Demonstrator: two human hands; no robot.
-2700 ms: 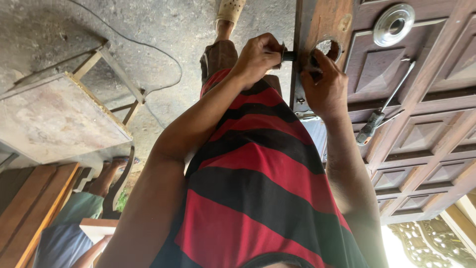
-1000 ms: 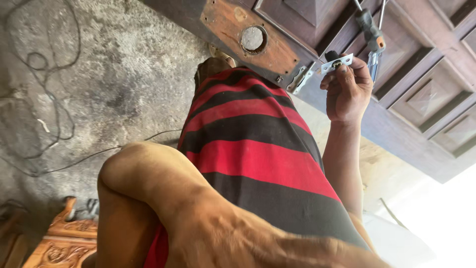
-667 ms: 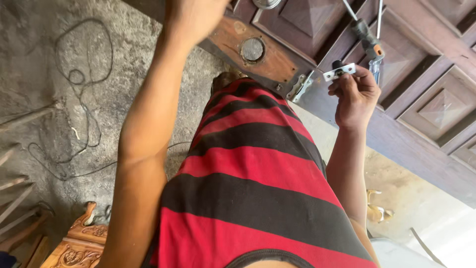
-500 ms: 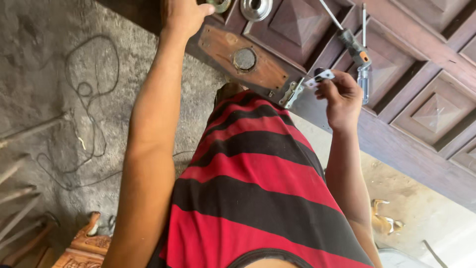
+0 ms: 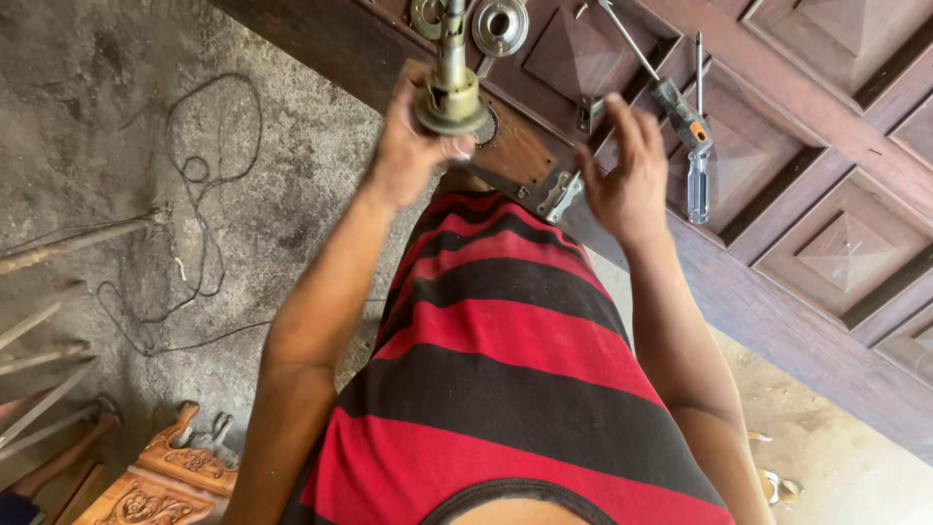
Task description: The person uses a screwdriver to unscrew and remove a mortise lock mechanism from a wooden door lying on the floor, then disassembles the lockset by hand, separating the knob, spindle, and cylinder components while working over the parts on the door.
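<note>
Screwdrivers point(image 5: 685, 117) lie on door point(image 5: 836, 243), right of lock plate point(image 5: 562, 194); cable point(image 5: 204, 194) on floor point(image 5: 87, 117) at left.

Both arms reach forward. The left hand point(image 5: 413, 146) is clenched in a grip. The right hand point(image 5: 627, 185) has its fingers spread.

Head camera looks steeply down, close over the hands point(image 5: 622, 185).

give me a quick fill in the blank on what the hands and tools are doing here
1. The left hand holds a brass-coloured door ____ part with a round base.
2. The right hand is open and holds ____.
3. Two screwdrivers lie on the wooden ____.
4. The person's shirt has red and ____ stripes.

Missing words: knob; nothing; door; black
</note>
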